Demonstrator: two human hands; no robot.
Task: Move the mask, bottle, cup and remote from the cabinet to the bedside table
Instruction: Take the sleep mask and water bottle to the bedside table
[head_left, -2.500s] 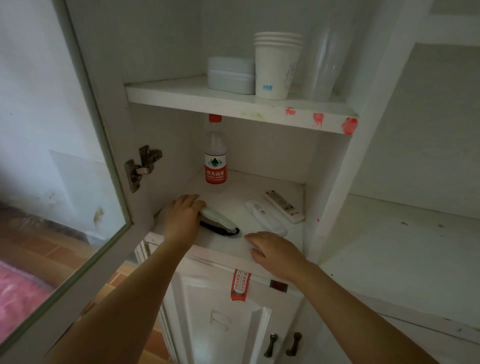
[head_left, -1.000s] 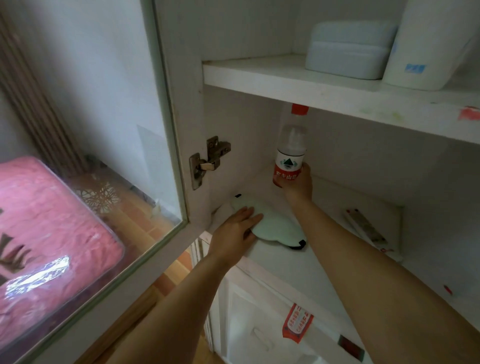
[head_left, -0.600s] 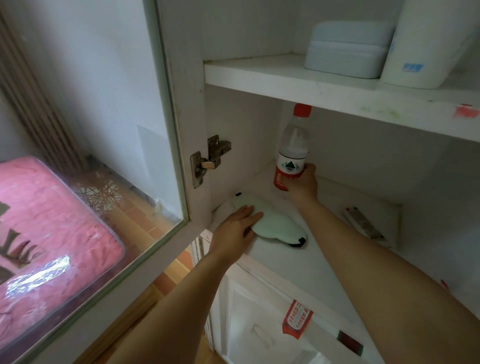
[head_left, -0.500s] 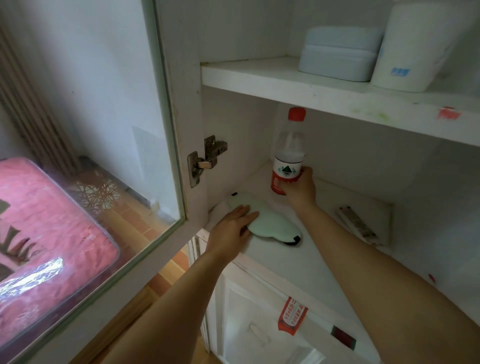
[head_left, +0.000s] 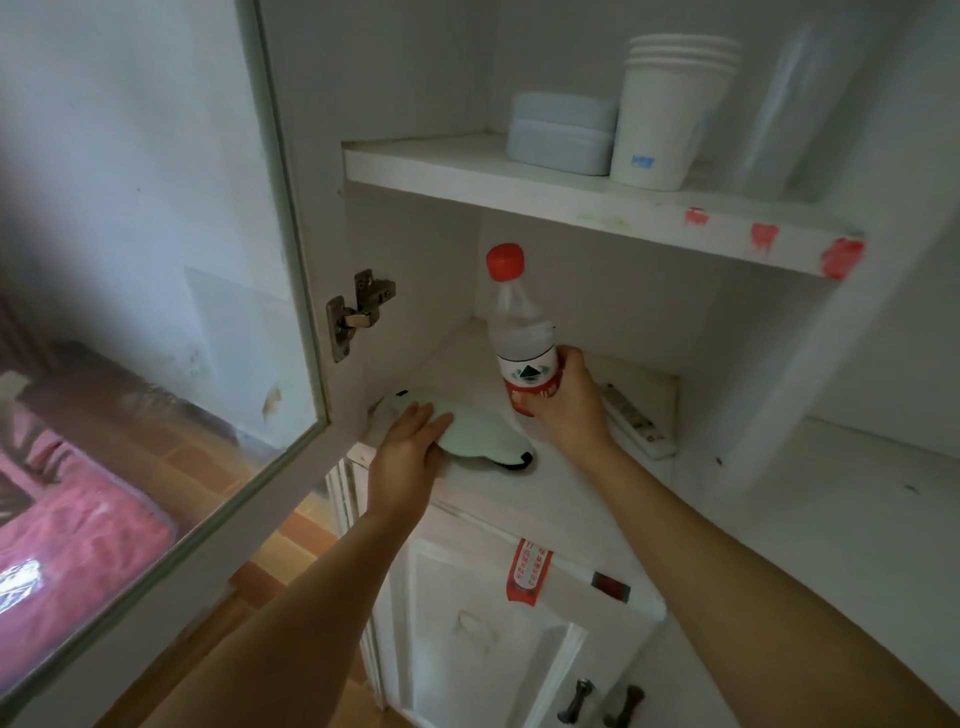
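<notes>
A clear water bottle (head_left: 519, 332) with a red cap and red label stands upright on the cabinet's lower shelf (head_left: 561, 483). My right hand (head_left: 563, 410) grips it around the label. A pale green eye mask (head_left: 488, 439) with a black strap lies at the shelf's front left. My left hand (head_left: 410, 449) holds its left part, fingers on top and thumb at its near edge. A white remote (head_left: 631, 423) lies to the right of my right hand, partly hidden by it. A stack of white paper cups (head_left: 670, 114) stands on the upper shelf (head_left: 467, 171).
A pale blue lidded box (head_left: 561, 135) sits left of the cups, and clear plastic cups (head_left: 795, 98) stand to their right. The open glass door (head_left: 156, 312) hangs close on my left. A pink bed cover (head_left: 62, 545) shows through it. Lower cabinet doors with dark handles (head_left: 576, 701) are below.
Since 2.5 s ago my right hand left the shelf edge, reached in and took hold of the bottle. My left hand stayed on the mask. The view has pulled back and up.
</notes>
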